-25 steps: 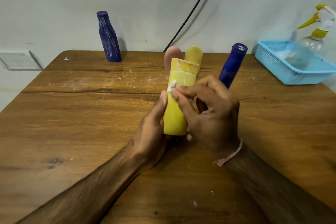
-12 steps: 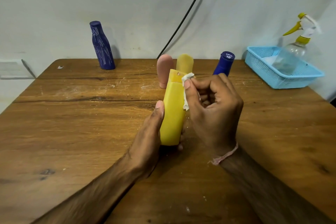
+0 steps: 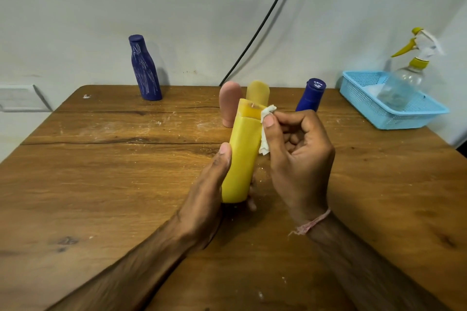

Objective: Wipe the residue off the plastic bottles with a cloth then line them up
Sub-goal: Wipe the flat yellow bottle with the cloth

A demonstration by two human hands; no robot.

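Judging the yellow plastic bottle (image 3: 241,156) by its look: probably light and hollow, stiff enough to take a firm rub, yet likely to dent under a hard squeeze. Smooth on the wall, so apt to slip, the more so wherever residue clings. Hardly fragile. Best taken low on the body, near the base, leaving the shoulder and upper wall free for wiping.

Grips it just so with the left hand (image 3: 204,199): thumb laid straight up the near left wall, fingers wrapped round behind the lower body and mostly hidden. Holds it nearly upright, top leaning a little away, over the middle of the wooden table (image 3: 101,171). Cannot tell whether the base rests on the wood or hangs just above it.

Pinches a small white cloth (image 3: 266,129) in the right hand (image 3: 300,156), thumb pressing the scrap against the bottle's right edge just below the shoulder, the other fingers curled in towards the palm. Wiping, by all appearances, with lining up not yet begun for this one.

Beyond, standing close together: a pink bottle (image 3: 228,103), a pale yellow bottle (image 3: 258,92) and a capped blue bottle (image 3: 309,97). Well apart at the far left, by the wall, a dark blue bottle (image 3: 145,70) streaked with white marks, seemingly not yet cleaned. At the far right, a light blue basket (image 3: 374,111) with a clear spray bottle (image 3: 406,78) leaning in it.
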